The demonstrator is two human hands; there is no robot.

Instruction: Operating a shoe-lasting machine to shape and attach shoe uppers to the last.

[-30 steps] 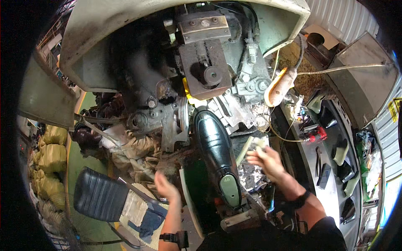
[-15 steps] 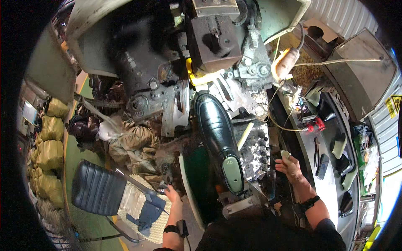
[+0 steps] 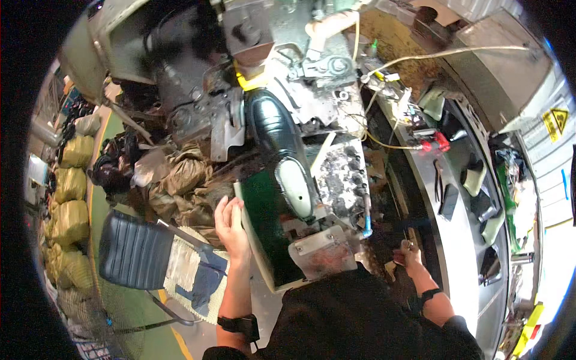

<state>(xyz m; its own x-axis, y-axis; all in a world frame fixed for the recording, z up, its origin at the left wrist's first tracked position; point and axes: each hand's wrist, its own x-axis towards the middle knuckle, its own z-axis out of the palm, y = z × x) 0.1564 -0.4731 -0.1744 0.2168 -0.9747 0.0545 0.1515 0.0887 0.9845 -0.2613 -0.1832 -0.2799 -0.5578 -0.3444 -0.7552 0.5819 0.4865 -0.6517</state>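
A glossy black leather shoe upper point(image 3: 273, 123) lies on a pale green shoe last point(image 3: 291, 183), its toe pointing away under the machine's yellow-edged head point(image 3: 252, 81). My left hand point(image 3: 233, 228) is raised beside the pale rim of a dark green panel point(image 3: 255, 198), left of the last. Its fingers are stretched upward; nothing shows in them, and whether they touch the rim I cannot tell. Low on the right, my right hand point(image 3: 410, 257) is closed beside the bench edge. Something small and reddish shows at its fingers, too blurred to name.
A black-backed chair point(image 3: 135, 249) with dark cloth on its seat stands at left. The right-hand bench point(image 3: 459, 240) bears a red tool point(image 3: 435, 143), a black box-shaped object point(image 3: 448, 202) and several black and pale green shoe parts. Yellow bundles point(image 3: 69, 222) are stacked far left.
My left hand has risen from the chair's side to the green panel's rim. My right hand has drawn back toward me; the pale piece at its fingers no longer shows. The whole view has shifted.
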